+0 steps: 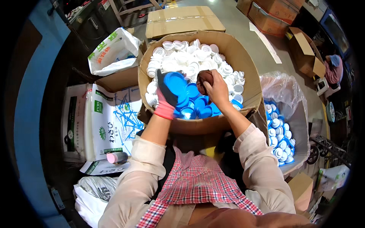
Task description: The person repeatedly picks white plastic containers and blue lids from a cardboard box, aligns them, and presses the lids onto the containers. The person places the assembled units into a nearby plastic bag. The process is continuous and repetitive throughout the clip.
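A large cardboard box (247,85) stands in front of me, with white plastic caps (178,59) towards the back and blue round plastic pieces (188,113) towards the front. My left hand (166,93), in a black glove with a pink cuff, is closed at the edge of a blue round lid (175,83) raised above the others. Its thumb is hidden. My bare right hand (217,89) grips a dark reddish-brown wad (204,81), which looks like cloth, over the box's middle.
A bin at the right holds white-and-blue capped parts (280,140) under a clear plastic liner (281,87). To the left, thin blue plastic strips (128,114) lie on a printed white sheet, near a pink-topped cylinder (117,157). A white bag (114,53) and a closed carton (185,21) stand farther back.
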Available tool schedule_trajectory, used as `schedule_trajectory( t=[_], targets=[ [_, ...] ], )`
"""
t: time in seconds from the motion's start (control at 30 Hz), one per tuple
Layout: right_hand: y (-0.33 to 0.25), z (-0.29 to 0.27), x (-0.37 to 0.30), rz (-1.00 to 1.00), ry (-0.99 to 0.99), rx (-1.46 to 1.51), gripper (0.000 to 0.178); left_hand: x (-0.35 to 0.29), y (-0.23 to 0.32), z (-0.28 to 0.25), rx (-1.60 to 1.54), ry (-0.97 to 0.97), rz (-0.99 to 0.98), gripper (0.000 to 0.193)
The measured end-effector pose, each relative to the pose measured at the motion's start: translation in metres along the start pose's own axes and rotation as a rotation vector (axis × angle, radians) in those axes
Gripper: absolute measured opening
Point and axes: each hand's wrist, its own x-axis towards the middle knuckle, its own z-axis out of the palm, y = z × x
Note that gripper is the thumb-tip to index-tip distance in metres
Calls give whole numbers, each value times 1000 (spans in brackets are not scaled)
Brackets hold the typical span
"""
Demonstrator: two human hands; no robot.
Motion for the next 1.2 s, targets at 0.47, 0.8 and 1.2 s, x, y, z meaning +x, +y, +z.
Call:
schedule_trajectory(
  t=[0.47,0.8,1.2],
  targets=[
    [109,158,88,169,-505,-463,35,25,47,-45,-842,130,-120,68],
    [-9,15,59,-181,-381,412,36,19,43,-26,-987,-163,-289,65],
    [-15,-80,-13,-206,-334,614,63,11,30,13,-921,-306,-361,55]
  ],
)
